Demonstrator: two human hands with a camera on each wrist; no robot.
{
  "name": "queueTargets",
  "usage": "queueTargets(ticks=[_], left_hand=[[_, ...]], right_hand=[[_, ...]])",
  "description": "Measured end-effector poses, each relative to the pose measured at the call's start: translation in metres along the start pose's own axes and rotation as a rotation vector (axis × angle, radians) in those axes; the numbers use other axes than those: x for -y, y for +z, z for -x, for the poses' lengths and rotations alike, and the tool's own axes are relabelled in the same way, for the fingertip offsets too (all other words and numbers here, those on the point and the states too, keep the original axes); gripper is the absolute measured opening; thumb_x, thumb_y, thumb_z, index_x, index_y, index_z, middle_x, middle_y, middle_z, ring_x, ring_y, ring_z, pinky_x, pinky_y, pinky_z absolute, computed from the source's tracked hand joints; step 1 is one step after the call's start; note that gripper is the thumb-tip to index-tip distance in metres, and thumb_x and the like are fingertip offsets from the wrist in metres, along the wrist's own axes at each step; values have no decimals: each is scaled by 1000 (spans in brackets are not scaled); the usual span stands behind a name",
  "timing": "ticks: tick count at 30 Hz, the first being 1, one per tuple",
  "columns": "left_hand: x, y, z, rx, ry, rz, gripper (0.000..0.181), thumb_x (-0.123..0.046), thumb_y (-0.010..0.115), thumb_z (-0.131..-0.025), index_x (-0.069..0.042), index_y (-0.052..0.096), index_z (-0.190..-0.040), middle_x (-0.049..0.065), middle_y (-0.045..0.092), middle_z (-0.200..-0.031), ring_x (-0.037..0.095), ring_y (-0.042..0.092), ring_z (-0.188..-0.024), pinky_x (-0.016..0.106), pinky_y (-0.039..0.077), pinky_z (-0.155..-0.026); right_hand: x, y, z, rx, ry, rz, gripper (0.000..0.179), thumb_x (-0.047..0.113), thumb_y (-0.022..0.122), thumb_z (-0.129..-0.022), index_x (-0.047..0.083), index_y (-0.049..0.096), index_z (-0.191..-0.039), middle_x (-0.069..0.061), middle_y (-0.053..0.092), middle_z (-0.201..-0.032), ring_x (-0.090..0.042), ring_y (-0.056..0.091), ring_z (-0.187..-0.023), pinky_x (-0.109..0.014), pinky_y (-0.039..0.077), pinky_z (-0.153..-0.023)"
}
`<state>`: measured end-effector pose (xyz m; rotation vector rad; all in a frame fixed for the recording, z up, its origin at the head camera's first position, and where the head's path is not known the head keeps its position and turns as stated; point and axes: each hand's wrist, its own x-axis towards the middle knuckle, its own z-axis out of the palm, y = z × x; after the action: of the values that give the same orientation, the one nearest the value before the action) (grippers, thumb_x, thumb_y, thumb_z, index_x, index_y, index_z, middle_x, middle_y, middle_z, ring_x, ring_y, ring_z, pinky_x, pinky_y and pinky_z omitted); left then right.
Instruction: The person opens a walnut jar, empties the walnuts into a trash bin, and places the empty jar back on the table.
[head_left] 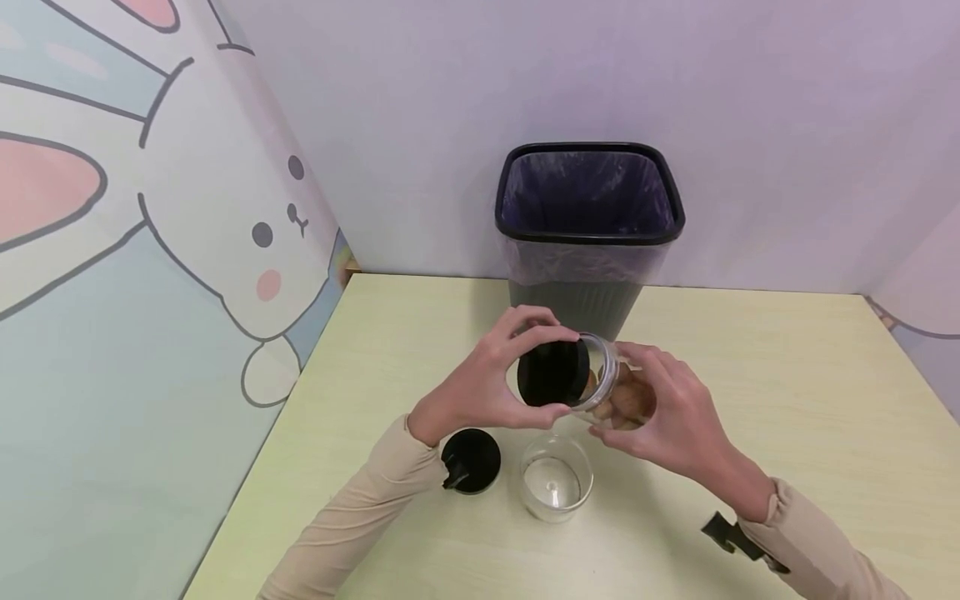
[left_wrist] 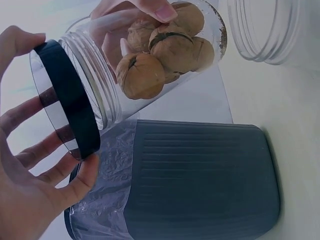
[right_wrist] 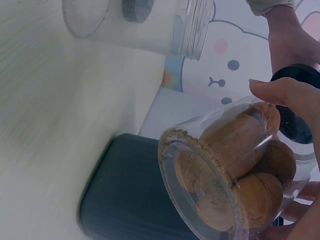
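Observation:
My left hand pinches a black lid by its edge, fingers on one side and thumb on the other. The lid faces the threaded mouth of a see-through jar, close to the rim and seemingly off it. Wrapped around the jar's body is my right hand, keeping it tilted on its side above the table. Several brown walnuts lie inside, and brown crumbs show along the base. Below the hands, a second see-through jar stands upright and lidless, with another black lid beside it.
Behind the hands stands a dark bin with a black rim and a plastic liner, near the back wall. The pale wooden table extends to both sides. A wall with a cartoon rabbit borders the left.

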<state>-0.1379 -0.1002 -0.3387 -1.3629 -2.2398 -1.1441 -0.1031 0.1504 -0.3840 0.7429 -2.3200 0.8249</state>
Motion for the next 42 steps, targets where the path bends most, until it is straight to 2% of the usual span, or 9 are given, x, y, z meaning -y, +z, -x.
queueTargets(ticks=[17,42], left_hand=[[1,-1,3,11,-29,-8,66,-34,80,-67,-20,56,-127,1,43,-124,14,38,-114,28,40,-92],[9,-2,8,-7,-24,-43,63,-35,79,-67,-20,59,-124,1,44,-123,12,39,-107,29,40,-90]], right_hand=[[-2,-2,2,4,24,9,88,36,86,-46,10,56,-125,-3,63,-106,-26,59,-91,-43,44,-72],[-4,-5,1,8,42,12,90,35,88,-45,10,56,-126,-2,62,-107,-24,58,-90,-43,43,-70]])
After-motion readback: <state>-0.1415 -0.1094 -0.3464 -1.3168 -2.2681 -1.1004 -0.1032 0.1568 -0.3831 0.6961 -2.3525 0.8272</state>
